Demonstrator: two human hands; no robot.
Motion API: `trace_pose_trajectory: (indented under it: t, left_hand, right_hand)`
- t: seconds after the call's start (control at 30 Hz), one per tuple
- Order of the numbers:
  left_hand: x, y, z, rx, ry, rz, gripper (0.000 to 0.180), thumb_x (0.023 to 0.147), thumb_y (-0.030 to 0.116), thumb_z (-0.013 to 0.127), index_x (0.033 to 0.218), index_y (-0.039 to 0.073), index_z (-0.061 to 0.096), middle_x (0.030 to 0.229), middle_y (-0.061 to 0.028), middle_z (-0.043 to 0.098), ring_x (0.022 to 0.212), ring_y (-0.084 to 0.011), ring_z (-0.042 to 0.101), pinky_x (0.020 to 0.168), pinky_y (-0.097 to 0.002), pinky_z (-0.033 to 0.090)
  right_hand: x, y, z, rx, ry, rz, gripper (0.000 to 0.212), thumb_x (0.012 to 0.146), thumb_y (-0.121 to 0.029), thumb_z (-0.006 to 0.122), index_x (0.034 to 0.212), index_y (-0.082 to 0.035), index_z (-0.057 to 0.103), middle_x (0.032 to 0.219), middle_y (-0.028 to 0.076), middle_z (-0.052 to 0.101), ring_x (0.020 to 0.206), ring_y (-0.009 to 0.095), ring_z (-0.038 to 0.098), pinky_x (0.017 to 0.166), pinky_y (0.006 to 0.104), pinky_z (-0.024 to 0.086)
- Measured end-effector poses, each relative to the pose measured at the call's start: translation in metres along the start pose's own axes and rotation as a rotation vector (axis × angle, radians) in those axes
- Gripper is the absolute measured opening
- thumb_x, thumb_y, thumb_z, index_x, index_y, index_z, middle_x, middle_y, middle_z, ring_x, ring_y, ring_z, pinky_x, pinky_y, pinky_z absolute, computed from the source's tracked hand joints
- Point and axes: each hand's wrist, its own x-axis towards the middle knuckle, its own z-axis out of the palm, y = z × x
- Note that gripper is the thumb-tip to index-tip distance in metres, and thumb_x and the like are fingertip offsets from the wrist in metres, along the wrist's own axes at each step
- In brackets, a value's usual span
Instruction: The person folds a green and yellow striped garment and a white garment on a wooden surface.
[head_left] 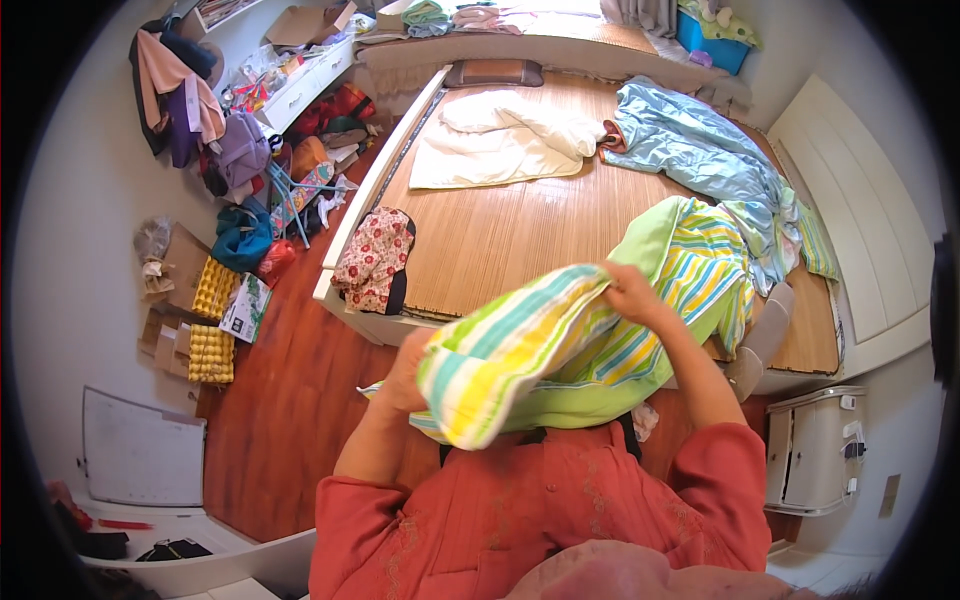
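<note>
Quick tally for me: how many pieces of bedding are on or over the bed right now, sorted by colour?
Striped green, yellow and blue blanket, held in the left hand and right hand: 1
White quilt: 1
Light blue quilt: 1
Brown pillow: 1
Red floral cloth over the bed's edge: 1
Total: 5

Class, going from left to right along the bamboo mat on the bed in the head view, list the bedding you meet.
Floral cloth at the mat's left edge → white quilt → light blue quilt → narrow green striped pillow at the right.
</note>
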Motion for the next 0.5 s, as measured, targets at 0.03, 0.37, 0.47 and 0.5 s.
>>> trace_pose_trajectory:
  t: [0.03, 0.37, 0.47, 0.5]
  left_hand:
    - [-0.002, -0.003, -0.009, -0.053, 0.072, -0.015, 0.031, 0.086, 0.014, 0.062, 0.112, -0.001, 0.058, 0.103, -0.0124, 0.066, 0.092, -0.0241, 0.064, 0.082, -0.0316, 0.048]
    - [0.007, -0.057, -0.054, -0.7, 0.36, -0.015, 0.048, 0.089, 0.019, 0.059, 0.131, 0.001, 0.043, 0.118, -0.0126, 0.058, 0.107, -0.0218, 0.056, 0.092, -0.0327, 0.046]
    - [-0.006, -0.097, -0.054, -0.787, 0.412, -0.171, 0.054, 0.09, 0.021, 0.058, 0.136, 0.001, 0.038, 0.122, -0.0127, 0.055, 0.111, -0.0211, 0.054, 0.095, -0.033, 0.045]
    - [-0.012, -0.097, -0.053, -0.784, 0.405, -0.177, 0.055, 0.091, 0.022, 0.057, 0.138, 0.002, 0.037, 0.124, -0.0127, 0.054, 0.113, -0.0209, 0.053, 0.096, -0.0331, 0.045]
  right_hand:
    - [0.001, -0.018, -0.017, -0.098, 0.092, -0.008, 0.026, 0.075, 0.0, 0.051, 0.099, -0.003, 0.061, 0.082, 0.02, 0.063, 0.078, 0.034, 0.063, 0.07, 0.0361, 0.048]
    - [-0.004, -0.115, -0.055, -0.351, 0.317, -0.14, 0.02, 0.069, -0.003, 0.057, 0.089, -0.004, 0.059, 0.072, 0.022, 0.057, 0.07, 0.044, 0.056, 0.061, 0.0459, 0.044]
    - [-0.019, -0.118, -0.05, -0.347, 0.227, -0.138, 0.018, 0.069, -0.003, 0.057, 0.087, -0.003, 0.058, 0.073, 0.023, 0.056, 0.073, 0.044, 0.056, 0.063, 0.0456, 0.044]
    - [-0.024, -0.139, -0.054, -0.311, 0.195, -0.132, 0.019, 0.068, -0.003, 0.057, 0.087, -0.002, 0.059, 0.074, 0.022, 0.058, 0.073, 0.042, 0.059, 0.063, 0.0431, 0.046]
